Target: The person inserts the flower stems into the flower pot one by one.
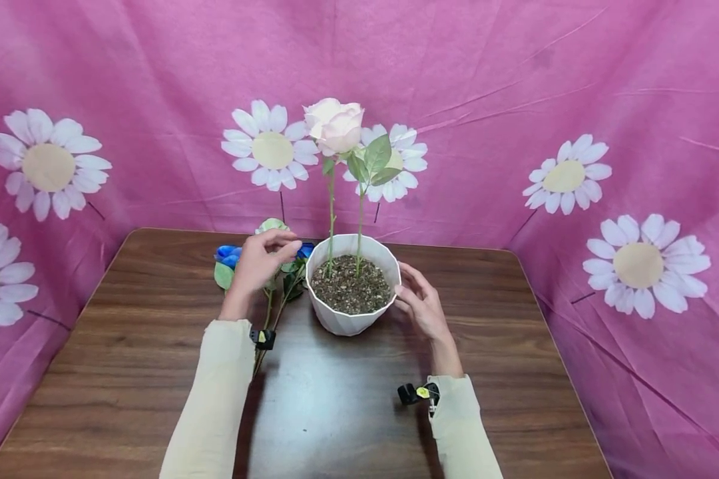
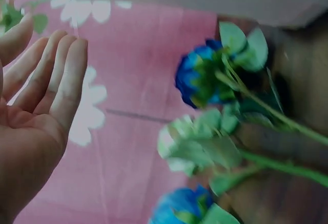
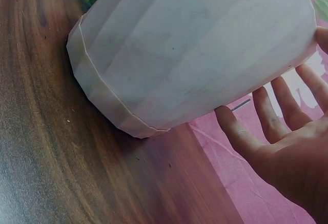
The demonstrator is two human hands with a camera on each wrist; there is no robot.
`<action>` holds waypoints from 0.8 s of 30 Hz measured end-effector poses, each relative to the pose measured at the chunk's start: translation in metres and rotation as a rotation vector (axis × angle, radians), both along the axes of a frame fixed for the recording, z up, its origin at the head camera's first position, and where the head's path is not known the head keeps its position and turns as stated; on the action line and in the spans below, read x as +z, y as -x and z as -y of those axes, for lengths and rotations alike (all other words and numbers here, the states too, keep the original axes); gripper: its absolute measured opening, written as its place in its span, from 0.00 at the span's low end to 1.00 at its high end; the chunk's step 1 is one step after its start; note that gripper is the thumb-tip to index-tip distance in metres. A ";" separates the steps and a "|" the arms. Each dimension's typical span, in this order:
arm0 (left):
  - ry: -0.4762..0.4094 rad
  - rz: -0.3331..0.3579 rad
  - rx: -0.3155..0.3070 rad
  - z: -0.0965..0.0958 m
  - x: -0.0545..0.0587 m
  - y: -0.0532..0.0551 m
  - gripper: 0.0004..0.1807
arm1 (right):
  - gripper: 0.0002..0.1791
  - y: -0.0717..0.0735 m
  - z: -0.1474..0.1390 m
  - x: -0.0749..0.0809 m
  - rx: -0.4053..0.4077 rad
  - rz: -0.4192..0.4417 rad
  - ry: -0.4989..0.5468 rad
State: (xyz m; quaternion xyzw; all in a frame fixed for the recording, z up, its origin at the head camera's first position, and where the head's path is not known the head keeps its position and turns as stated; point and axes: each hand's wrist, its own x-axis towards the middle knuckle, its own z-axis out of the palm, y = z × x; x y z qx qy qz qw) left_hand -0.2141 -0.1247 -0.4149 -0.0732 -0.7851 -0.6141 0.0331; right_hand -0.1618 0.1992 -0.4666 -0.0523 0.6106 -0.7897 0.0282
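A white faceted flower pot (image 1: 349, 324) filled with soil (image 1: 352, 296) stands upright on the table. Rising from the soil are a pale pink rose (image 1: 334, 126) and a second stem with green leaves (image 1: 377, 154). My right hand (image 1: 422, 306) rests its fingertips against the pot's right side, the thumb near the rim; in the right wrist view those fingers (image 3: 269, 114) are fairly straight along the wall. Left of the pot, my left hand (image 1: 262, 263) hovers over the lying flowers, holding nothing, its fingers (image 2: 59, 75) loosely extended in the left wrist view.
Two blue roses (image 2: 200, 75) and a pale green-white rose (image 2: 189, 142) lie on the table left of the pot, stems toward the front. The brown wooden table (image 1: 126, 372) meets a pink cloth backdrop (image 1: 455, 66) printed with white daisies at its back and sides.
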 end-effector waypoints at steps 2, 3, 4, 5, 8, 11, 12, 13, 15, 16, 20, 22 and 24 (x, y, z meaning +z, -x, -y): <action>-0.038 0.040 0.005 0.009 -0.007 -0.002 0.20 | 0.31 0.000 0.000 0.000 -0.002 0.001 -0.001; -0.043 0.055 0.013 0.013 -0.010 -0.004 0.20 | 0.31 0.001 0.000 0.000 -0.001 0.004 -0.003; -0.044 0.070 0.021 0.018 -0.014 -0.005 0.20 | 0.31 0.001 0.000 0.000 0.002 0.006 -0.003; -0.032 0.086 0.030 0.022 -0.018 -0.006 0.20 | 0.31 0.001 0.000 0.000 0.001 0.008 -0.005; -0.008 0.130 0.034 0.032 -0.027 -0.011 0.20 | 0.31 0.000 -0.001 -0.001 -0.002 0.011 -0.008; -0.017 0.175 0.022 0.038 -0.035 -0.015 0.20 | 0.31 0.000 0.000 -0.001 -0.007 0.005 -0.006; -0.032 0.188 0.014 0.039 -0.038 -0.016 0.20 | 0.31 0.001 0.000 -0.001 -0.006 0.002 -0.003; -0.047 0.202 0.005 0.039 -0.040 -0.017 0.20 | 0.31 0.001 0.000 -0.001 -0.006 0.002 -0.001; -0.081 0.230 -0.021 0.038 -0.046 -0.018 0.20 | 0.31 0.000 0.000 0.000 -0.005 0.000 0.005; -0.093 0.243 -0.031 0.037 -0.049 -0.018 0.19 | 0.31 0.000 0.001 0.000 -0.004 -0.002 0.007; -0.092 0.311 -0.064 0.034 -0.060 -0.019 0.18 | 0.31 0.000 0.002 0.001 -0.003 -0.006 0.006; -0.081 0.352 -0.075 0.032 -0.066 -0.020 0.18 | 0.31 0.000 0.002 0.001 -0.004 -0.004 0.007; -0.053 0.371 -0.088 0.031 -0.070 -0.020 0.18 | 0.31 0.000 0.001 0.001 -0.003 0.001 0.007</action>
